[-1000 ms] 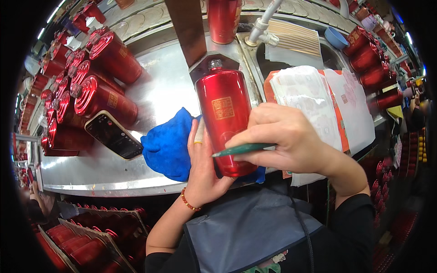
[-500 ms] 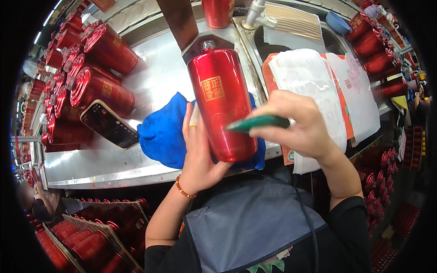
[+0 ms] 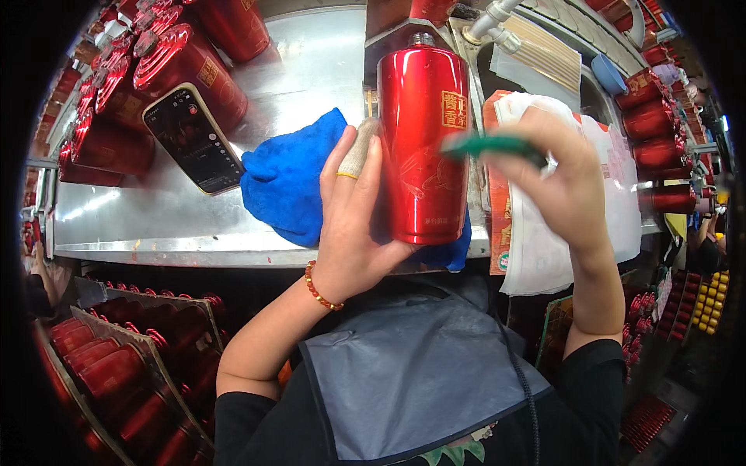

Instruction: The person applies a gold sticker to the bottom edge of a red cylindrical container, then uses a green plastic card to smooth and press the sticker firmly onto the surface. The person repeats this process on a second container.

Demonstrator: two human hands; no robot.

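A: Which parts escape the view?
B: The right grip, closed in a pinch, holds one green tool; fingers cover part of it and its point is blurred, so contact with the red bottle cannot be told.

A: Where is that bottle?
B: Between the two grips, neck away from the person. The left grip braces this single bottle, thumb at its base, fingers along its left side.

A: What is counted about the left grip?
B: One finger sleeve and, at the wrist, one beaded bracelet. Just left lies one blue cloth, partly hidden by hand and bottle; farther left, one phone, its screen too small to read. Past it, at least four red vessels overlap on the metal counter; their full number is uncertain.

A: And about the right grip?
B: White sheets lie beneath it, partly covered, their number unclear. Beyond it are one blue bowl and one tap, the latter cut off by the upper edge.
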